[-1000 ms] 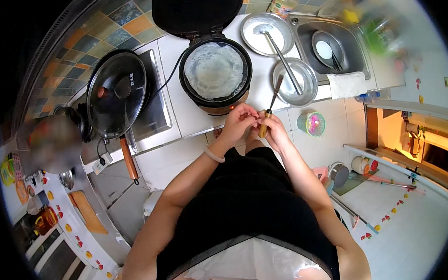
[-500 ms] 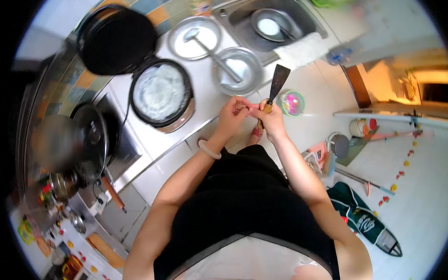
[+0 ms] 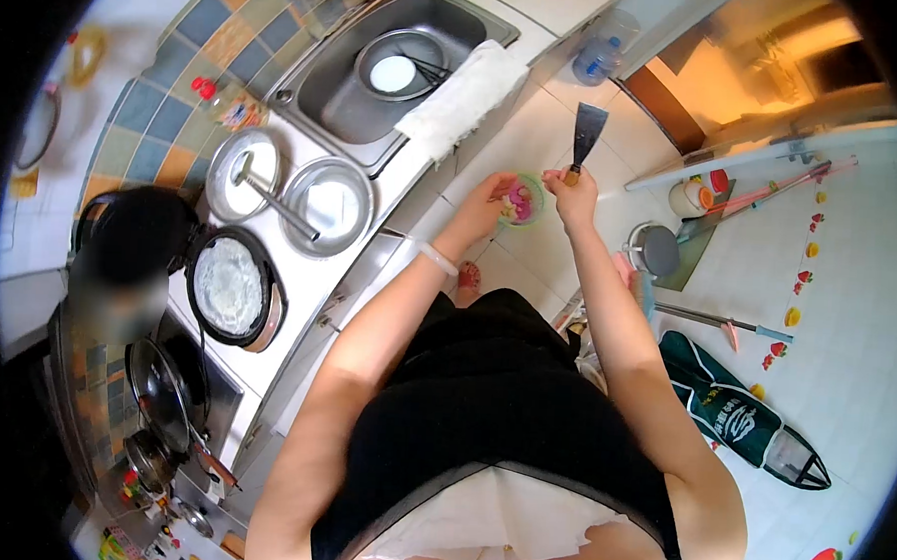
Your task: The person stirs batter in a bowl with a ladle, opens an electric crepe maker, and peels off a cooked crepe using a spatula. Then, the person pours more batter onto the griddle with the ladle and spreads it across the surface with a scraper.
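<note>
My right hand (image 3: 576, 198) is closed round the wooden handle of a scraper (image 3: 589, 134), its dark flat blade pointing up and away from me. Off to the left, my left hand (image 3: 484, 207) has loosely bent fingers with no visible object in them. In the view it overlaps the edge of a small green-rimmed basket (image 3: 521, 201) on the floor, which has pink and light bits inside. On the counter, a round black electric griddle (image 3: 269, 302) stands with its lid raised. A pale, thin pancake (image 3: 229, 285) covers its plate.
Beside the griddle are a metal bowl (image 3: 363, 216) and a metal basin (image 3: 215, 192) with a long-handled tool (image 3: 277, 200) across them. A sink (image 3: 321, 114) holds a pan, and a white cloth (image 3: 466, 101) lies on its edge. A lidded wok (image 3: 158, 392) is at the left.
My hands, together before, are now apart; the left hand has moved to the basket. The scraper stays in my right hand. The view has turned right, so the counter appears farther left.
</note>
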Motion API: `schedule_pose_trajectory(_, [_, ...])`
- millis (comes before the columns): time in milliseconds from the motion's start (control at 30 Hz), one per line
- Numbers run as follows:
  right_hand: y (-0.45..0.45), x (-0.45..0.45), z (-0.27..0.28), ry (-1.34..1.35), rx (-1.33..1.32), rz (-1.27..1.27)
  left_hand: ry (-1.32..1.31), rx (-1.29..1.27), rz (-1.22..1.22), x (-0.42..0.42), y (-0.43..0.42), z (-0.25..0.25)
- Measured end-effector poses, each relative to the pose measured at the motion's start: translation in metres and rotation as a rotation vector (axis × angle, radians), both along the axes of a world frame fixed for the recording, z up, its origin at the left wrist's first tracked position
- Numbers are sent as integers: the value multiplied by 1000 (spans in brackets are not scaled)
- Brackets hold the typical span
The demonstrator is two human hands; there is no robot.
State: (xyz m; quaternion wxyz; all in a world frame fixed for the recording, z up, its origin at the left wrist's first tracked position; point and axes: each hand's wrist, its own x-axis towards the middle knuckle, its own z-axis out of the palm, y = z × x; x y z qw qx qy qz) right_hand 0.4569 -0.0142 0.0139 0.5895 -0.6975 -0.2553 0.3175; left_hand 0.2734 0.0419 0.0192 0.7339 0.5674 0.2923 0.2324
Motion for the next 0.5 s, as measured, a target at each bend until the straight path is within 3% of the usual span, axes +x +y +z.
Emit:
schedule_pose_trajectory(33, [1,11,-5,-3,-23,-3,23,-5,-1,12,2,-6])
schedule_pose_trajectory(133, [9,37,-18,-339,-73,8,51,-17,-12,39,12,-15])
schedule_pose_trajectory(167, [6,43,-20,-258,-123,2,39,-27,-21,44,14,-17])
schedule_pose_trajectory(300, [9,69,-45,-346,-256,19,105,-46,-49,62,18,-14])
schedule_pose_trajectory(500, [10,82,-50,-363,-247,11,140,-70,-34,73,20,-9])
